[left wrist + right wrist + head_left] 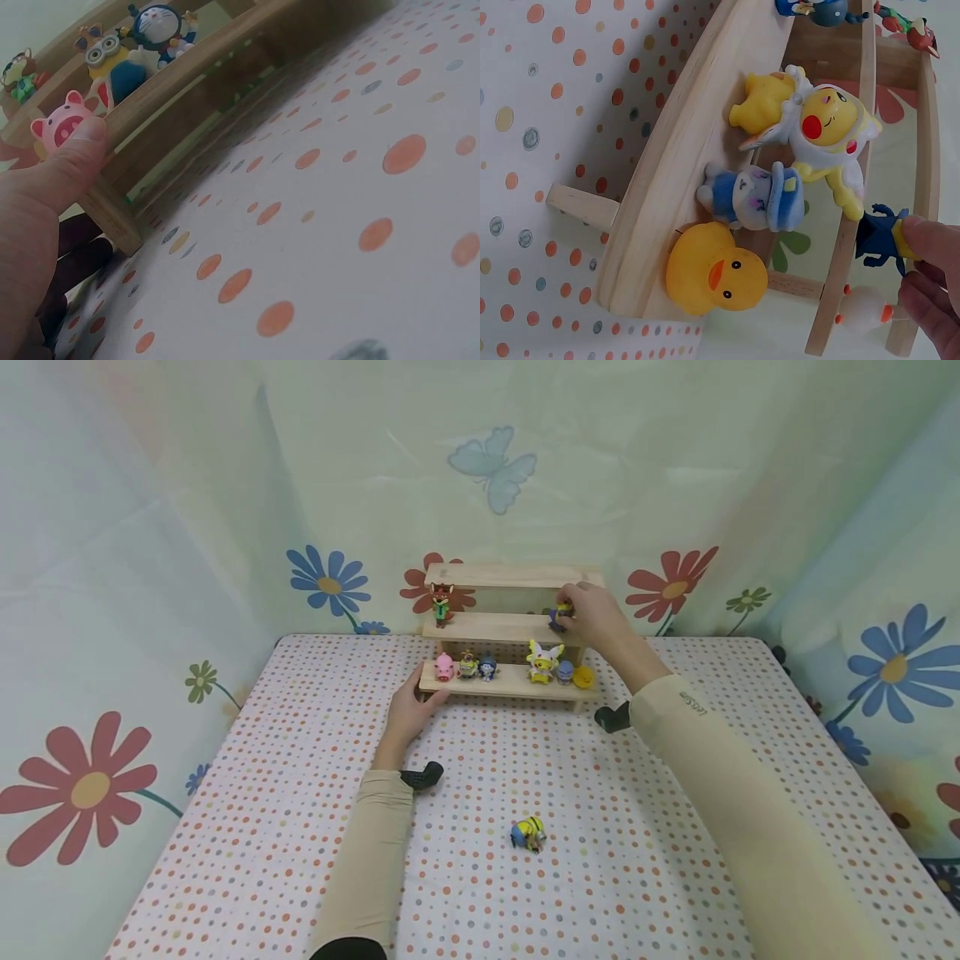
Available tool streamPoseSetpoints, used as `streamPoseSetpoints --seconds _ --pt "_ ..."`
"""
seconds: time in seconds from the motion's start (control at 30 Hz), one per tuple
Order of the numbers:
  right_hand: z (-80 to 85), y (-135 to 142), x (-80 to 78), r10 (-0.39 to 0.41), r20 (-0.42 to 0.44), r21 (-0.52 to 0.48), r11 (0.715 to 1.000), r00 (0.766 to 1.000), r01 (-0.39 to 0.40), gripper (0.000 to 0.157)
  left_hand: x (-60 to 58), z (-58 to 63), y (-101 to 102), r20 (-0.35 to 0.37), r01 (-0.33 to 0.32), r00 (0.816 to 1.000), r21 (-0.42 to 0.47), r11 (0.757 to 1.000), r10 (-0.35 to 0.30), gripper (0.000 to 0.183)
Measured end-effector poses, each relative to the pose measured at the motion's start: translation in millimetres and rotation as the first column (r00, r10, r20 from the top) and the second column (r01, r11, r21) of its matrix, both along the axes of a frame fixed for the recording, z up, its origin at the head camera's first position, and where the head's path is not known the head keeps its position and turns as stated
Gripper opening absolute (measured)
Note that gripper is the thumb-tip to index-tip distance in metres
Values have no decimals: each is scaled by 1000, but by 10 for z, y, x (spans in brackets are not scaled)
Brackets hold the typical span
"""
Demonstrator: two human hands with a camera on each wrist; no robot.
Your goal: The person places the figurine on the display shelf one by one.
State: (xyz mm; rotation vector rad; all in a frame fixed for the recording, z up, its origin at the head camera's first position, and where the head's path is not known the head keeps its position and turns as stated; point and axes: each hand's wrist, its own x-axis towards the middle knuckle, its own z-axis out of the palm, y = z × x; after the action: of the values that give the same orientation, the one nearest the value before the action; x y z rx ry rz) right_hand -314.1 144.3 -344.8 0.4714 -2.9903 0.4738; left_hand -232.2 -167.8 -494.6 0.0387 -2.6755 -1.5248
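My right hand (pixel 596 614) pinches a small dark blue and yellow figurine (pixel 883 238) between thumb and fingers, at the right end of the middle board of a three-tier wooden shelf (pixel 517 679). The figurine's upper part is hidden by the fingertips. At the left end of the lowest board my left hand (pixel 408 714) grips the wood, thumb over the front edge beside a pink pig figurine (pixel 66 120), fingers down behind the leg. A fox figurine (pixel 441 604) in green stands at the left of the middle board.
Also on the lowest board are a goggled minion (pixel 468 665), a blue cat figurine (pixel 487 667), a yellow figure in white (pixel 542 662), a capped figure (pixel 565 672) and a yellow duck (pixel 712 271). Another minion (pixel 528 833) lies on the dotted tablecloth (pixel 600 860). A flowered curtain hangs behind.
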Motion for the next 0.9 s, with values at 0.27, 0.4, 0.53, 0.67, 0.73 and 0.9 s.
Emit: streamPoseSetpoints --seconds 0.27,0.4,0.53,0.67,0.73,0.9 --pt "34 -10 23 14 13 35 999 1000 -15 32 -12 14 -9 -12 4 1000 -7 1000 -4 97" --pt "42 -11 40 21 23 56 998 1000 -22 34 -20 -8 -15 -6 7 1000 -3 1000 -7 98" --pt "50 -17 58 24 19 61 998 1000 -25 37 -33 -23 -23 2 12 1000 -6 1000 -12 99" --pt "74 -18 77 31 -12 64 998 999 -30 40 -51 -6 -30 -8 2 1000 -11 1000 -2 100" --pt "104 -19 103 39 -33 64 997 999 -37 41 -62 -2 -26 -10 -9 1000 -13 1000 8 99" --pt "186 -92 376 70 -127 42 997 989 -66 42 -71 -6 -29 5 -2 1000 -18 1000 2 99"
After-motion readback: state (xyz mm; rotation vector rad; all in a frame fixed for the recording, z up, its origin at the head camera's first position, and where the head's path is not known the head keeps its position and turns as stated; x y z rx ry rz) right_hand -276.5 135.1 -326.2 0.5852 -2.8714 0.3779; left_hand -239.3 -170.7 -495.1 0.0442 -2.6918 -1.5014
